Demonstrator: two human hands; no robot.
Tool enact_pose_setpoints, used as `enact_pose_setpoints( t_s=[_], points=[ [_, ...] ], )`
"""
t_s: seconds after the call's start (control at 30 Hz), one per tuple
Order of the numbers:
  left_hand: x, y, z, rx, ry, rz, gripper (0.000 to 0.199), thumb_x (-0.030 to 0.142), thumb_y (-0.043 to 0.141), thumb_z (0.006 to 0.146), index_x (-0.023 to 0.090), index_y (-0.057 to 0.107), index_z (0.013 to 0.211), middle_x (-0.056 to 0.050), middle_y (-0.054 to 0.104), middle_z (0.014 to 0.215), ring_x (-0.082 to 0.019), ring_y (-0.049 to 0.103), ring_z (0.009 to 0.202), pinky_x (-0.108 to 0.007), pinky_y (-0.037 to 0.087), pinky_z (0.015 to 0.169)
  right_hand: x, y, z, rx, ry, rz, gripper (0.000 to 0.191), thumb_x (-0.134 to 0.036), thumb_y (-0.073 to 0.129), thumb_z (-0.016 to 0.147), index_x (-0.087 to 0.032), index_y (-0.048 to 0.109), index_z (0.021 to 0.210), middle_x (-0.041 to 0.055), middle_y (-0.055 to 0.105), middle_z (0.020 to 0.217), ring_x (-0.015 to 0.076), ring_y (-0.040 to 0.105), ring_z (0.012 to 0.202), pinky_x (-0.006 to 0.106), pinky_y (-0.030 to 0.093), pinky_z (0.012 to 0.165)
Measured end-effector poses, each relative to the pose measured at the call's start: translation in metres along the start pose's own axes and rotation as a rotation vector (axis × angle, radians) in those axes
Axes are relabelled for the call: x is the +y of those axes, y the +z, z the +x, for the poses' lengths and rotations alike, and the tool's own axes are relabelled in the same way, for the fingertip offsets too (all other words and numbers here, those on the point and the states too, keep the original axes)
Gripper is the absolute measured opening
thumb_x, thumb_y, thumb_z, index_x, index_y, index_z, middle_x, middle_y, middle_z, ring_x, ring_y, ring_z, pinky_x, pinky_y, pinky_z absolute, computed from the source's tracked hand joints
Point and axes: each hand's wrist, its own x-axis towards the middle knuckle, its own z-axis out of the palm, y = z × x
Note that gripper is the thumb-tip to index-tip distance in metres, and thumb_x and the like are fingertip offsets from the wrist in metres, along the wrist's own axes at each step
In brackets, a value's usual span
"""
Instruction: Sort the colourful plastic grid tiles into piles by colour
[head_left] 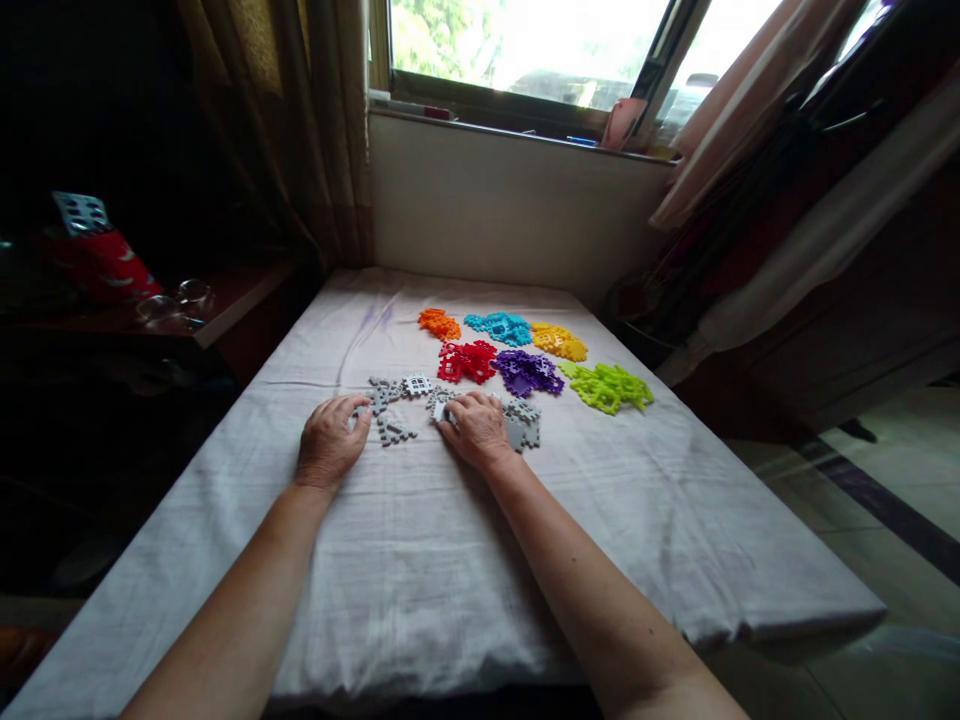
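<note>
At center frame on the table [420, 600], the white piece [417, 386] is lying beyond and between the hands, nearer the right hand [476, 425]. Its fingers are curling over gray pieces [523, 434]; the left hand's [330, 440] are bending beside others. Neither grip is showing clearly.

No lettering, label, brand, number or sign can be read anywhere: the red container [112, 265] at the left bears only pale curved marks, with no legible characters.
</note>
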Motion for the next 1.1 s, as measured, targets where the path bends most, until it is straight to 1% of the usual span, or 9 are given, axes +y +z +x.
enact_pose_setpoints(
  t_s=[0.13, 0.23, 0.33, 0.43, 0.53, 0.63, 0.73, 0.9, 1.1],
  points=[
    [-0.004, 0.001, -0.001, -0.049, 0.049, 0.074, 0.015, 0.017, 0.074, 0.066, 0.03, 0.073, 0.074, -0.004, 0.074, 0.091, -0.03, 0.061, 0.104, -0.04, 0.031, 0.116, -0.003, 0.003, -0.004, 0.064, -0.04, 0.052, 0.025, -0.037, 0.052, 0.1, -0.022, 0.072, 0.102, 0.0086, 0.074, 0.116, 0.0261, 0.055, 0.12, 0.043, 0.035, 0.103],
    [-0.008, 0.001, -0.001, -0.066, 0.077, 0.107, 0.014, 0.018, 0.073, 0.066, 0.03, 0.073, 0.074, -0.005, 0.074, 0.093, -0.03, 0.062, 0.103, -0.039, 0.033, 0.115, 0.001, 0.001, -0.005, 0.179, -0.005, 0.124, 0.026, -0.031, 0.048, 0.1, -0.023, 0.073, 0.099, 0.0084, 0.075, 0.111, 0.0243, 0.059, 0.113, 0.04, 0.038, 0.102],
    [-0.013, 0.001, 0.0, -0.053, 0.089, 0.122, 0.013, 0.02, 0.073, 0.067, 0.03, 0.073, 0.075, -0.004, 0.075, 0.093, -0.029, 0.063, 0.102, -0.038, 0.036, 0.113, 0.023, -0.005, -0.006, 0.342, 0.181, 0.246, 0.032, -0.032, 0.043, 0.1, -0.022, 0.073, 0.102, 0.0092, 0.076, 0.106, 0.0235, 0.065, 0.102, 0.035, 0.044, 0.095],
    [-0.02, 0.002, 0.002, -0.036, 0.112, 0.153, 0.011, 0.023, 0.071, 0.069, 0.03, 0.074, 0.077, -0.004, 0.076, 0.092, -0.029, 0.064, 0.099, -0.037, 0.041, 0.109, 0.064, -0.01, -0.013, 0.492, 0.45, 0.42, 0.037, -0.037, 0.042, 0.096, -0.021, 0.072, 0.109, 0.0088, 0.076, 0.1, 0.0227, 0.068, 0.092, 0.031, 0.049, 0.084],
    [-0.026, 0.002, 0.003, -0.04, 0.156, 0.25, 0.009, 0.029, 0.068, 0.073, 0.029, 0.074, 0.08, -0.005, 0.077, 0.095, -0.028, 0.065, 0.099, -0.037, 0.046, 0.104, 0.104, -0.007, -0.023, 0.58, 0.67, 0.556, 0.044, -0.046, 0.042, 0.091, -0.017, 0.073, 0.105, 0.0086, 0.075, 0.086, 0.023, 0.068, 0.08, 0.032, 0.05, 0.076],
    [-0.027, -0.001, 0.003, -0.088, 0.166, 0.399, 0.018, 0.034, 0.061, 0.079, 0.027, 0.074, 0.089, -0.005, 0.077, 0.103, -0.026, 0.067, 0.1, -0.036, 0.049, 0.099, 0.126, 0.003, -0.032, 0.586, 0.783, 0.694, 0.052, -0.055, 0.045, 0.085, -0.014, 0.073, 0.099, 0.0068, 0.071, 0.073, 0.022, 0.066, 0.066, 0.033, 0.052, 0.069],
    [-0.024, -0.004, 0.002, -0.132, 0.142, 0.507, 0.026, 0.038, 0.055, 0.082, 0.025, 0.074, 0.096, -0.003, 0.077, 0.108, -0.022, 0.068, 0.093, -0.033, 0.053, 0.093, 0.126, 0.011, -0.033, 0.563, 0.771, 0.754, 0.053, -0.06, 0.047, 0.083, -0.016, 0.074, 0.096, 0.0053, 0.071, 0.072, 0.0206, 0.064, 0.062, 0.032, 0.052, 0.067],
    [-0.023, -0.007, 0.002, -0.125, 0.128, 0.557, 0.03, 0.04, 0.054, 0.083, 0.025, 0.074, 0.099, -0.002, 0.077, 0.107, -0.02, 0.068, 0.085, -0.03, 0.054, 0.087, 0.109, 0.012, -0.028, 0.499, 0.696, 0.581, 0.04, -0.049, 0.049, 0.086, -0.022, 0.077, 0.097, 0.0054, 0.075, 0.086, 0.0212, 0.066, 0.079, 0.031, 0.049, 0.074],
    [-0.024, -0.005, 0.003, -0.128, 0.147, 0.552, 0.029, 0.039, 0.054, 0.083, 0.024, 0.074, 0.098, -0.003, 0.077, 0.108, -0.021, 0.07, 0.096, -0.03, 0.054, 0.091, 0.101, 0.009, -0.027, 0.401, 0.659, 0.348, 0.036, -0.037, 0.048, 0.092, -0.023, 0.078, 0.104, 0.0084, 0.072, 0.104, 0.0224, 0.063, 0.096, 0.032, 0.049, 0.084]
  ],
)
